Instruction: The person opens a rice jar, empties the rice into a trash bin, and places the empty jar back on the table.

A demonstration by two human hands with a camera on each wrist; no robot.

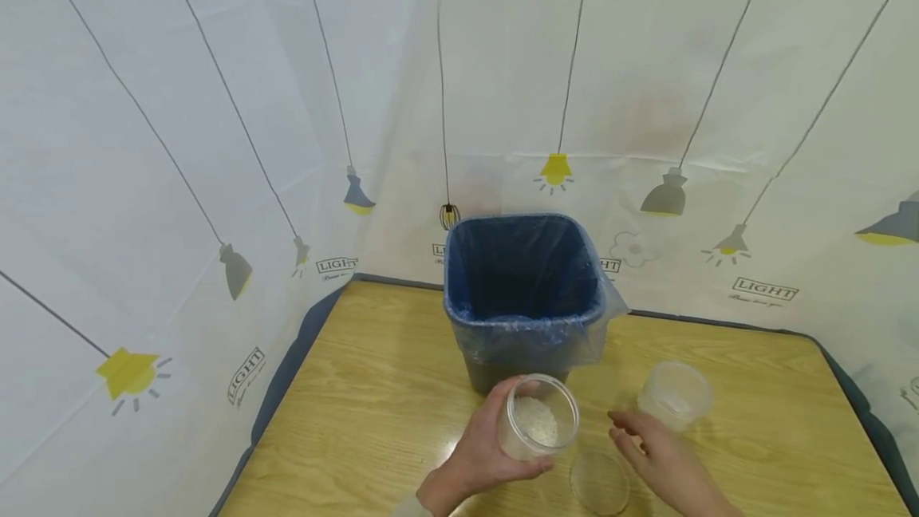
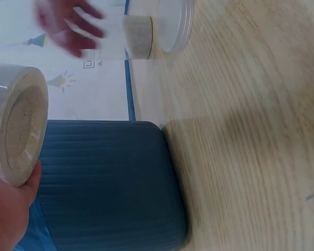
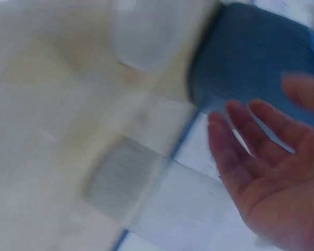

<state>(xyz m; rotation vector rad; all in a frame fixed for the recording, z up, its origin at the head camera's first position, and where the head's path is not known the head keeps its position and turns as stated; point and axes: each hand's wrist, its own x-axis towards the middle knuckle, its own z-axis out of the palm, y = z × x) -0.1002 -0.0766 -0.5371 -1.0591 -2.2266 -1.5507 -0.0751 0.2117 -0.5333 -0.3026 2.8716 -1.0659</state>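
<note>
My left hand (image 1: 484, 441) grips a clear jar (image 1: 513, 441) partly filled with white grains that look like rice (image 1: 537, 420), held tilted just in front of the blue bin. From the left wrist view, the jar's round base (image 2: 23, 125) faces the camera above the table. My right hand (image 1: 664, 457) holds nothing; its fingers are relaxed and apart in the right wrist view. Below and between both hands, a clear round lid (image 1: 600, 483) lies on the table. Beyond the right fingertips stands a second clear container (image 1: 675, 389) with pale contents low inside.
A blue bin (image 1: 524, 357) with a clear plastic liner (image 1: 574, 341) stands at the back of the wood-grain table (image 1: 359, 389). White sheeting (image 1: 502, 86) printed with hanging lamps rises behind and to the left, its dark blue border (image 1: 287, 365) running along the table's edges.
</note>
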